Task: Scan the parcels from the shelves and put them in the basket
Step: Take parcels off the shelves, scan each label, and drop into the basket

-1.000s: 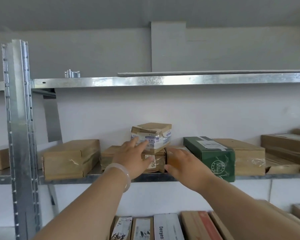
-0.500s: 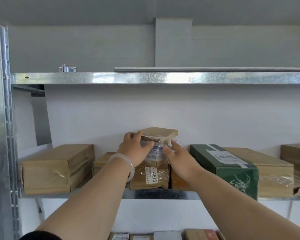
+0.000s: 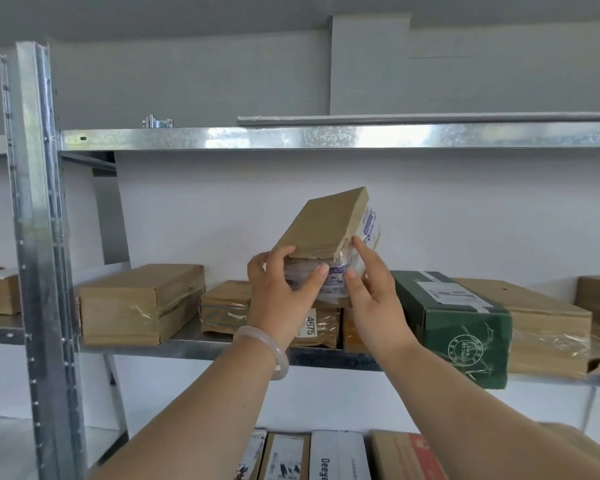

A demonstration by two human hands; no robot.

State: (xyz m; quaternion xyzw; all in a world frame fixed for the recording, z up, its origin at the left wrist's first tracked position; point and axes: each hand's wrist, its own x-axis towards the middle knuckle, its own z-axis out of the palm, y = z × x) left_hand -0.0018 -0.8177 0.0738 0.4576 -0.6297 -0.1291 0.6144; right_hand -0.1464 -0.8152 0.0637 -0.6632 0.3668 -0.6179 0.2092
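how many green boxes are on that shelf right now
1. The green box sits on the middle shelf, just right of the hands, beside a brown box. Others could be hidden beyond the frame.

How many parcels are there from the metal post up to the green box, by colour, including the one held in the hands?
Brown parcels on the shelf: 4
Green box: 1
Held brown parcel, between left hand and right hand: 1
Total: 6

Left hand (image 3: 280,295) and right hand (image 3: 373,295) hold a tilted parcel (image 3: 321,230) above the shelf (image 3: 187,348)
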